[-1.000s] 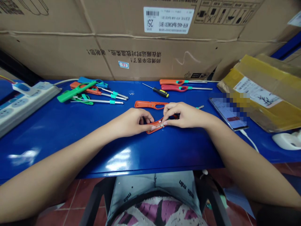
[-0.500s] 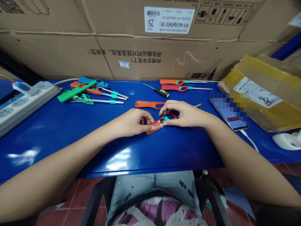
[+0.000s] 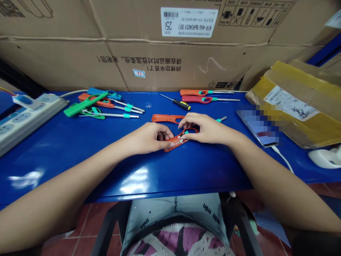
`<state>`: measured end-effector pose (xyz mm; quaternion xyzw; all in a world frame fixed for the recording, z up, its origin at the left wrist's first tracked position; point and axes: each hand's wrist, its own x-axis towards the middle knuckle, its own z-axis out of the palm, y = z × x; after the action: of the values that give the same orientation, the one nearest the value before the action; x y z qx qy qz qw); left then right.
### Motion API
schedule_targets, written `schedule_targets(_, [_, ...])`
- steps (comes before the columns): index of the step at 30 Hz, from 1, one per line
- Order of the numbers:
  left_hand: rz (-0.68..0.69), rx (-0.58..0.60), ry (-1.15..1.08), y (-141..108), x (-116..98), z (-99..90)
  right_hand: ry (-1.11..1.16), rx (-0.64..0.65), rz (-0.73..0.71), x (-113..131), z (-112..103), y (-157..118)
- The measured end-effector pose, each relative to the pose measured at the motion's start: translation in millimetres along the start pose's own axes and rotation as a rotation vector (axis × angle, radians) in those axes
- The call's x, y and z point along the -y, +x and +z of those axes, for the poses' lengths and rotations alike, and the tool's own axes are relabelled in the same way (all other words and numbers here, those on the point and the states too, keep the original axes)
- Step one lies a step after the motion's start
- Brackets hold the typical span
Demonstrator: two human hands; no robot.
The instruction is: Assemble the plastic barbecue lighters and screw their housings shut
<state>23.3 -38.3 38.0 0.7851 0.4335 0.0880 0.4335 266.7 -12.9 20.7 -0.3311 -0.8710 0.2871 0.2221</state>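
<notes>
On the blue table lies an opened orange long-reach lighter (image 3: 174,144), its inner parts showing in one half of the casing. My left hand (image 3: 157,138) is closed on its handle end, thumb along the near rim. My right hand (image 3: 204,129) bends over the loop end; its thumb touches a small teal part (image 3: 185,133) inside, while its other fingertips curl over the far side. The right palm hides much of the metal tube, whose tip (image 3: 223,118) shows beyond the wrist. Behind it lies the loose other orange casing half (image 3: 165,118), partly covered by my right fingers.
A black-and-yellow screwdriver (image 3: 181,104) and some tiny screws (image 3: 148,106) lie farther back. Two whole lighters (image 3: 195,99) rest at the rear; several more (image 3: 99,101) are piled left. A power strip (image 3: 29,117), phone (image 3: 257,128) and taped parcel (image 3: 293,106) flank the work area.
My right thumb and fingers have shifted slightly left over the teal part, covering more of it. My left hand keeps its hold; the view has moved a little.
</notes>
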Motion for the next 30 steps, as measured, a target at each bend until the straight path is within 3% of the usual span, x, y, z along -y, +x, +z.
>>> schedule_targets(5, [-0.015, 0.031, 0.042, -2.1, 0.9, -9.3, -0.046, -0.003, 0.030, 5.8, -13.5, -2.3])
schedule_targets(11, [-0.003, 0.027, 0.096, -2.1, 6.6, -20.0, -0.117, 0.161, 0.157, 5.0, -26.3, -8.6])
schedule_targets(17, [0.162, -0.130, 0.194, 3.7, 10.0, -5.9, -0.028, 0.228, 0.213, 5.9, -27.6, -8.5])
schedule_targets(23, [0.119, -0.166, 0.120, 8.7, 10.6, 1.9, 0.031, 0.235, 0.288, 5.9, -23.9, -6.8])
schedule_targets(30, [0.140, -0.176, 0.115, 7.7, 10.7, 2.8, 0.044, 0.296, 0.244, 4.5, -33.3, -10.6])
